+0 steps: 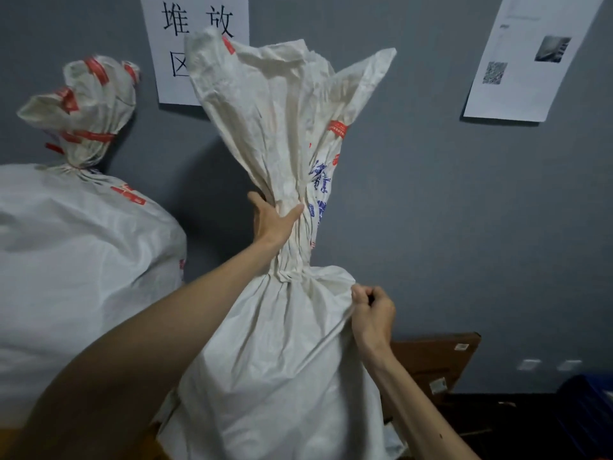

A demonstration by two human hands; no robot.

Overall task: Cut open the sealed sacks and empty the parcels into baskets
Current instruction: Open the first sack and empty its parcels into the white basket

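At your 9 o'clock a taped sack (83, 260) stands full against the grey wall (431, 210), its neck bunched and wound with red tape. Toward 11 o'clock a paper sign (195, 8) with large black characters hangs on the wall, partly hidden by the flared top of the middle sack (282, 360). That middle sack stands upright in front of you, just beside the taped one, filling the centre from 12 down to 6 o'clock. Your left hand (272, 224) is wrapped round its gathered neck, thumb on the near side and fingers curled behind the cloth, just above the tie (288, 275) that cinches it. At 4 o'clock from the tie, your right hand (373, 310) pinches a fold of the sack's shoulder between curled fingers and thumb, and the cloth there is drawn taut. Something small and dark shows between those fingers, too small to tell. Behind your right wrist a brown cardboard box (441, 353) leans at the wall. At 1 o'clock a printed sheet (524, 61) hangs tilted. Low at 4 o'clock sits a blue bin (587, 403), blurred.
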